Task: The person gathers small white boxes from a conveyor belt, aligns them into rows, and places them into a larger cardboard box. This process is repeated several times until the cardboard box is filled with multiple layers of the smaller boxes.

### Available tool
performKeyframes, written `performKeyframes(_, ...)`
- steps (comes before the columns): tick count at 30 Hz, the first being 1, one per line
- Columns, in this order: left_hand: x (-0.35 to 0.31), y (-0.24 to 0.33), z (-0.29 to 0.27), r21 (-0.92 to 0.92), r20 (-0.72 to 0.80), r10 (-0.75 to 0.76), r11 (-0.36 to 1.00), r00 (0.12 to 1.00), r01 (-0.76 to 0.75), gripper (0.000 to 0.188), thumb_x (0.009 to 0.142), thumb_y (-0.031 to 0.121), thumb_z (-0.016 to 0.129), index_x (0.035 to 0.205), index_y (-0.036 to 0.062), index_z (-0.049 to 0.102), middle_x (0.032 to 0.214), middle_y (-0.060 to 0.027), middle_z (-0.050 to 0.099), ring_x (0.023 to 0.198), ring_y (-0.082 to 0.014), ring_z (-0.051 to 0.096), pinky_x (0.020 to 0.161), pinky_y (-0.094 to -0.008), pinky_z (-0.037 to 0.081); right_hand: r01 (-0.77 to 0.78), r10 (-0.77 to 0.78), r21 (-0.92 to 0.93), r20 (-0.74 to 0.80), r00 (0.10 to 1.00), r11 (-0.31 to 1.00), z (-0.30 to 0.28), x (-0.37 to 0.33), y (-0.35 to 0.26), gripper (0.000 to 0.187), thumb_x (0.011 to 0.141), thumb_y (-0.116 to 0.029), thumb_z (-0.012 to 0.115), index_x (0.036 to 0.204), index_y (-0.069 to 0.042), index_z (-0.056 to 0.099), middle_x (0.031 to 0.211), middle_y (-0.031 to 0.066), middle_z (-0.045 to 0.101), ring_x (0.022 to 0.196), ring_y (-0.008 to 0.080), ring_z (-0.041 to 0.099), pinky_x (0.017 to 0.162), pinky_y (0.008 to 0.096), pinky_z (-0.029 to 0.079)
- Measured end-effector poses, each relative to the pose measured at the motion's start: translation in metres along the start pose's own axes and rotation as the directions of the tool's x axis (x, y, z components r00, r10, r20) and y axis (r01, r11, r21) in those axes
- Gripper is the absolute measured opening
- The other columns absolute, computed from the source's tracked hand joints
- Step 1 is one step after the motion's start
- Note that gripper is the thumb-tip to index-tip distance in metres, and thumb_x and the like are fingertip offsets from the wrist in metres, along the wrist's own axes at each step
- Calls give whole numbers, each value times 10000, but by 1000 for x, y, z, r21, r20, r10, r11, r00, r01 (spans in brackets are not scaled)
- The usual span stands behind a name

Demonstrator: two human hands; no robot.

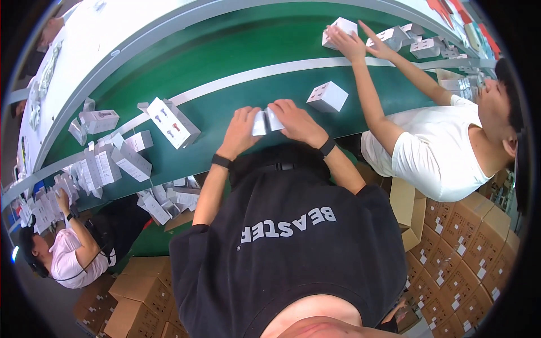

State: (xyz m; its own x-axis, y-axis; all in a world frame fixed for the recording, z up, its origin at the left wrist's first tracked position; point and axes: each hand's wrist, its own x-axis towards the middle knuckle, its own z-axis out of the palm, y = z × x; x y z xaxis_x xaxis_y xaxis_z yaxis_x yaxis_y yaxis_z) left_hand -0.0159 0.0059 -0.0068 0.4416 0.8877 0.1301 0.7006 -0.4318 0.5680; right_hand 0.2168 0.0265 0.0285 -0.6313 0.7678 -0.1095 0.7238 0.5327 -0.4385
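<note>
At the near edge of the green work surface (220, 115), my left hand (241, 130) grips a small white piece (259, 124), fingers wrapped over its outer side. Close beside it, my right hand (298, 121) holds another white piece (275, 119). A narrow dark gap runs between the two; whether they are two boxes or parts of one, I cannot tell. Left of my hands lies a tilted white carton (172, 124) with coloured product pictures. A second white carton (328, 97) sits to the right, apart from my right hand.
A co-worker in white (434, 146) at the right touches a white box (340, 34) across the surface. Several white cartons (104, 163) are piled at the left, where another person (79, 248) works. Brown cardboard boxes (468, 242) are stacked behind me. A pale rail (242, 84) crosses the surface.
</note>
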Motion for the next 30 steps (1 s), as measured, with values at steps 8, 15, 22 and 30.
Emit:
performKeyframes(8,9,33,13,111,-58,-106,988,993,112,798,663,322,858,1353,119,513,1213,-100,555,1154,-333,518,895,-432,525,-273,226,-96,-341,912,957,-60,-27,50,951,607,-234,902,1412,-61,426,1338,228,490,1243,404,495,1042,464,442)
performKeyframes(15,13,20,8,73,-49,-128,989,991,131,777,651,311,870,1334,143,541,1198,-72,577,1150,-312,529,839,-424,559,-363,374,96,-158,914,927,-33,-49,115,816,676,-119,772,1407,-19,423,1345,219,501,1250,414,471,1075,447,415)
performKeyframes(22,14,-15,-8,62,-21,-103,993,994,104,800,643,327,876,1340,136,533,1241,-78,572,1182,-316,515,921,-434,523,-87,76,210,62,995,974,-3,2,46,760,677,-150,759,1350,25,452,1331,221,512,1273,412,444,1088,433,404)
performKeyframes(30,7,-18,-12,267,-8,-132,955,991,129,898,639,400,875,1396,134,471,1295,-125,529,1231,-356,473,1009,-480,431,-54,82,149,-191,978,987,-50,75,110,907,772,-410,805,1449,19,380,1401,271,473,1343,407,429,1108,463,378)
